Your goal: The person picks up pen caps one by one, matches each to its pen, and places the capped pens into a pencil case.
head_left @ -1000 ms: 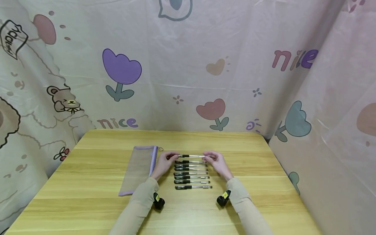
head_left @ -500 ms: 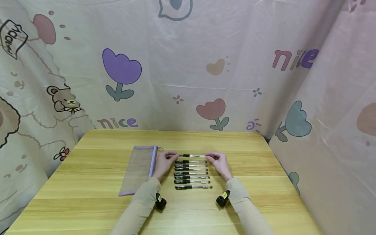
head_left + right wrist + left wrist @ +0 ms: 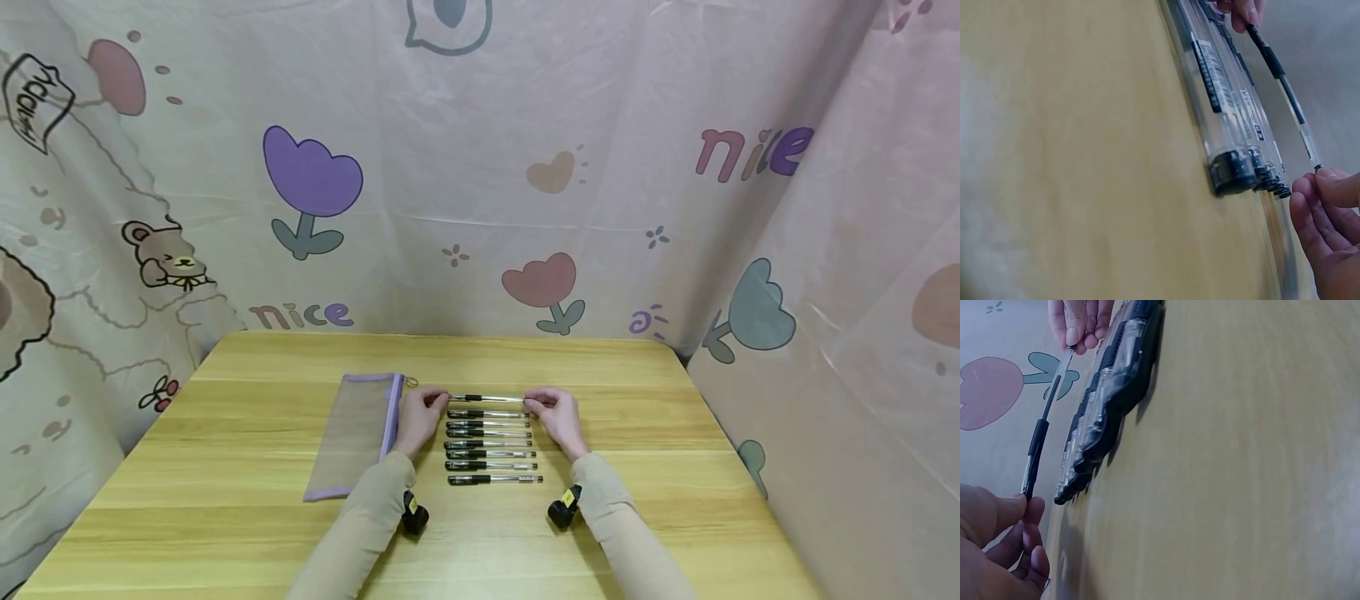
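Pen (image 3: 489,399) pinched at both ends, just beyond a row of its likes

The pen is slim, its left part black with a dark grip sleeve, its right part a clear barrel (a dark refill shows inside) ending in a small dark plug. It lies nearly level from side to side, past the far end of 7 similar pens (image 3: 489,445), which lie parallel on the wooden table (image 3: 187,467); the wrist views show it raised off the tabletop.

The left hand (image 3: 420,418) pinches the black end between thumb and forefinger, other fingers bent. The right hand (image 3: 557,422) pinches the plug end the same way. Both forearms, in beige sleeves (image 3: 362,521), reach forward and slant inward. Just beside the left hand lies a purple-edged pouch (image 3: 351,433).
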Demonstrator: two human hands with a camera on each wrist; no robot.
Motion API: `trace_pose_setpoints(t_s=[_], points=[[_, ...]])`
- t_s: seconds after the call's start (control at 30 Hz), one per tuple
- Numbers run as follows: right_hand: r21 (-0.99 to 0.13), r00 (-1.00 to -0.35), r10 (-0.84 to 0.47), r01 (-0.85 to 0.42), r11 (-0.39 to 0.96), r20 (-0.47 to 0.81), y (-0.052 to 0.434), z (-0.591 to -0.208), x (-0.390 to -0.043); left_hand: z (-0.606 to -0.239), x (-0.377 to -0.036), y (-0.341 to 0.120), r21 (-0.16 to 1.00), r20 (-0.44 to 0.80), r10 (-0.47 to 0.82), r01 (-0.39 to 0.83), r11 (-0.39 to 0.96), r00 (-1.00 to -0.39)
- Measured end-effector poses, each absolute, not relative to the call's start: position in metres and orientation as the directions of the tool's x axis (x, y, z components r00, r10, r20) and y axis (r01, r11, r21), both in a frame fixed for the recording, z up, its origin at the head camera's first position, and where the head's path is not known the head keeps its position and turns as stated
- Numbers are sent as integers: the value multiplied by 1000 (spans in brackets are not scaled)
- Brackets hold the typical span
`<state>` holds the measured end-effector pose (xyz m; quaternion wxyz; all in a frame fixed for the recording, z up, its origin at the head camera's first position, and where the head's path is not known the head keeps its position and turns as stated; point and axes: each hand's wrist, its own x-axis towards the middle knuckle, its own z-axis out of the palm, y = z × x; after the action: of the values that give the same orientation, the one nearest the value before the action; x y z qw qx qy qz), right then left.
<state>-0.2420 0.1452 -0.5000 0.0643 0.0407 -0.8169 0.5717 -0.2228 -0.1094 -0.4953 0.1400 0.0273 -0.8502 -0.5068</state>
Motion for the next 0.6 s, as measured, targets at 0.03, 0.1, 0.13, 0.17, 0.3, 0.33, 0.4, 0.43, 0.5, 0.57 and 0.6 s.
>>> trace_pose_setpoints(t_s=[0.03,0.1,0.13,0.17,0.3,0.33,0.4,0.43,0.5,0.57,0.6], points=[[-925,-988,8,-142,354,155,145,-500,-242,-495,-223,-109,869,205,-197,86,487,-959],[-919,-988,16,-139,369,156,144,-500,-242,-496,-223,-108,866,201,-212,73,495,-956],[-916,-988,23,-134,378,154,144,-500,-242,-496,-223,-107,863,200,-218,67,501,-955],[-908,-987,28,-136,396,160,143,-499,-242,-496,-224,-106,864,195,-220,61,500,-956],[-869,-981,50,-143,473,189,142,-499,-244,-496,-224,-105,861,176,-201,51,506,-964],[-858,-979,53,-145,492,196,142,-499,-244,-496,-223,-105,861,168,-193,49,506,-967],[-849,-978,58,-141,510,198,143,-501,-246,-495,-222,-104,859,156,-179,44,510,-971],[-846,-979,58,-139,515,196,143,-502,-247,-495,-221,-104,854,155,-176,42,519,-972],[-839,-981,54,-132,527,189,143,-502,-248,-495,-221,-104,848,150,-174,36,528,-973],[-833,-983,47,-126,538,178,143,-503,-249,-496,-221,-104,842,150,-173,34,538,-973],[-828,-984,41,-124,547,175,143,-503,-249,-496,-221,-104,838,150,-173,33,545,-973]])
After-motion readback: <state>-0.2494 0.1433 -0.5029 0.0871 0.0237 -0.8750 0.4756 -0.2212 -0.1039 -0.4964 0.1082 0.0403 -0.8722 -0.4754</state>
